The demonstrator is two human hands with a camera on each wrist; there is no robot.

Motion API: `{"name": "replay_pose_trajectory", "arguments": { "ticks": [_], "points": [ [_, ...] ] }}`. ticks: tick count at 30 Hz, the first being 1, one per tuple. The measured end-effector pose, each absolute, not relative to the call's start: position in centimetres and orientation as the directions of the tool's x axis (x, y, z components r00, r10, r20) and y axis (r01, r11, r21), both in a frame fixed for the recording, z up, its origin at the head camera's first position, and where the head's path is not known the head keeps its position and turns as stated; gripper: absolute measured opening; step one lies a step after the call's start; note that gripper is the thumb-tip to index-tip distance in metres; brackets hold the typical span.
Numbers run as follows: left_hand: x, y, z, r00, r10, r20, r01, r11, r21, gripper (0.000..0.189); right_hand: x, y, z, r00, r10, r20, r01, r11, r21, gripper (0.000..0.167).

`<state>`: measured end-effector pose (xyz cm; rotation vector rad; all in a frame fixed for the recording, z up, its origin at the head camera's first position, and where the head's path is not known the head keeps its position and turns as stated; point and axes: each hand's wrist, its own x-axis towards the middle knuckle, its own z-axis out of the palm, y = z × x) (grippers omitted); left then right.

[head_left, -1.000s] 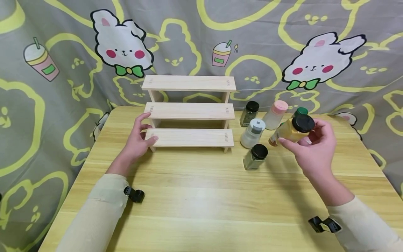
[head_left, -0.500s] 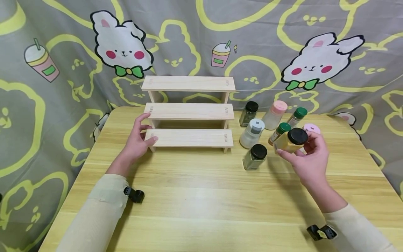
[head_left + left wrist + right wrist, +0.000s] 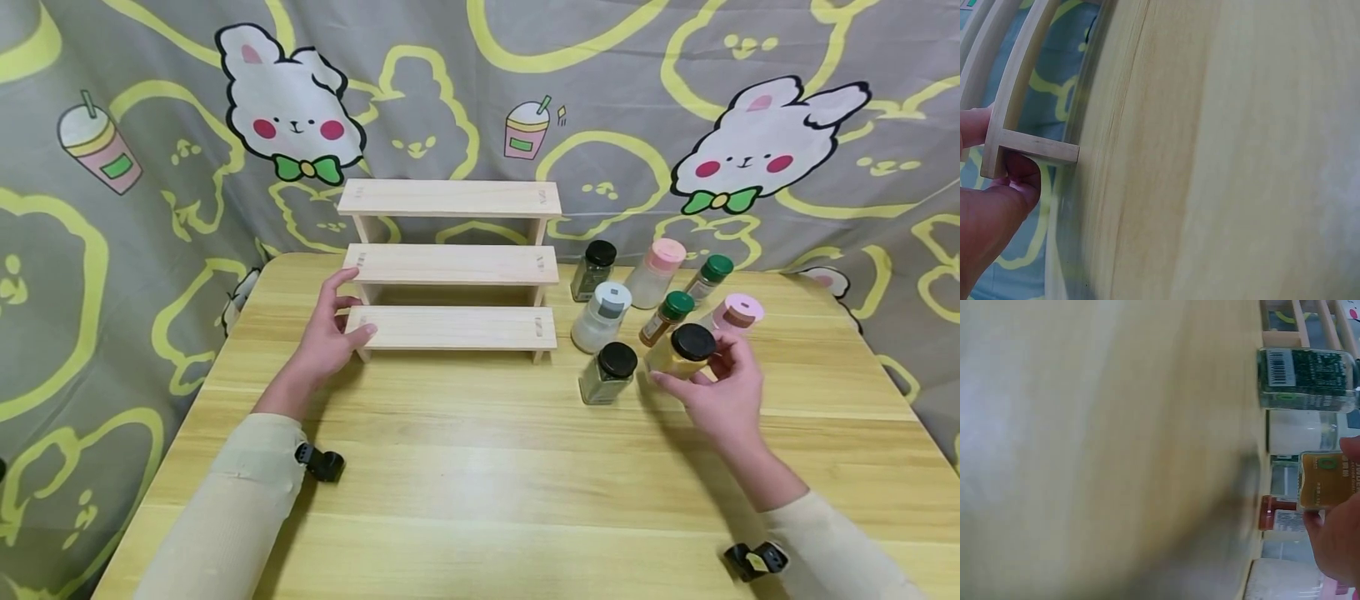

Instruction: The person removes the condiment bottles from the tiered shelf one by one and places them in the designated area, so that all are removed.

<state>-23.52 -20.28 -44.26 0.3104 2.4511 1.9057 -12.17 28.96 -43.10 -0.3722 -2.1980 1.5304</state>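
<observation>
My left hand grips the left end of a three-step wooden rack at its lowest board. In the left wrist view, thumb and fingers pinch that board's end from both sides. My right hand holds a spice jar with a black lid and yellow-orange contents. Seen from the right wrist, the jar appears raised a little off the tabletop. Close to it stand a black-lidded jar, a green-capped bottle and a pink-lidded container.
Behind these stand a grey-white-capped shaker, another black-lidded jar, a pink-capped shaker and a second green-capped bottle. A patterned curtain hangs at the back edge of the wooden table.
My right hand has brought the yellow-orange jar left, toward me and down, uncovering the green-capped bottles and pink-lidded container. My left hand and the rack have stayed put.
</observation>
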Motion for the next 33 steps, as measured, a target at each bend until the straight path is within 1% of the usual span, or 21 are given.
{"name": "replay_pose_trajectory", "arguments": {
  "ticks": [2,8,18,26,31,33],
  "points": [
    [-23.5,-20.3,-44.3,-0.980,0.167,0.103,0.142,0.237,0.961,0.088,-12.2,29.0,-43.5,-0.873,0.447,0.194,-0.010,0.381,-0.925,0.068],
    [-23.5,-20.5,-44.1,-0.981,0.167,0.099,0.139,0.243,0.960,0.088,-12.3,29.0,-44.4,-0.880,0.447,0.161,0.012,0.359,-0.933,0.069],
    [-23.3,-20.5,-44.2,-0.982,0.160,0.097,0.134,0.242,0.961,0.089,-12.1,29.1,-44.8,-0.888,0.429,0.162,0.003,0.359,-0.933,0.071],
    [-23.4,-20.5,-44.3,-0.984,0.161,0.079,0.117,0.244,0.963,0.087,-12.1,29.2,-45.5,-0.890,0.431,0.147,-0.003,0.317,-0.948,0.070],
    [-22.4,-19.9,-42.6,-0.984,0.166,0.068,0.109,0.251,0.962,0.084,-12.0,29.3,-45.7,-0.897,0.421,0.134,0.016,0.335,-0.942,0.071],
    [-22.5,-19.9,-42.8,-0.985,0.158,0.067,0.108,0.268,0.957,0.085,-11.9,29.3,-45.9,-0.902,0.410,0.132,0.021,0.349,-0.937,0.071]
  ]
}}
